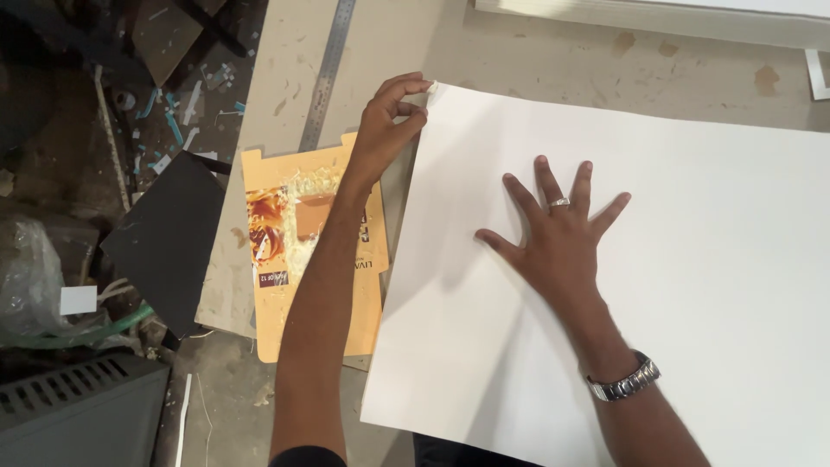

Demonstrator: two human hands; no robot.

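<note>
A large white sheet of stiff paper board (674,285) lies flat on the worn beige worktop (553,60), smooth and blank, its near-left corner hanging past the worktop's edge towards the person. The right hand (558,229) rests palm down on it, fingers spread wide, gripping nothing — a silver ring sits on one finger and a metal wristwatch (624,380) circles the wrist behind it. To that hand's right the board runs on bare and unbroken to the edge of view.

Further off and to the left, the left hand (389,130) pinches the sheet's far-left corner between thumb and fingertips, lifting it slightly. Under that forearm lies a flattened orange cardboard package (285,259), partly torn, just beside the sheet's left edge. Beyond the left hand a long steel ruler (328,73) lies along the worktop, near but apart — past the sheet's far edge a strip of stained worktop stays open.
</note>
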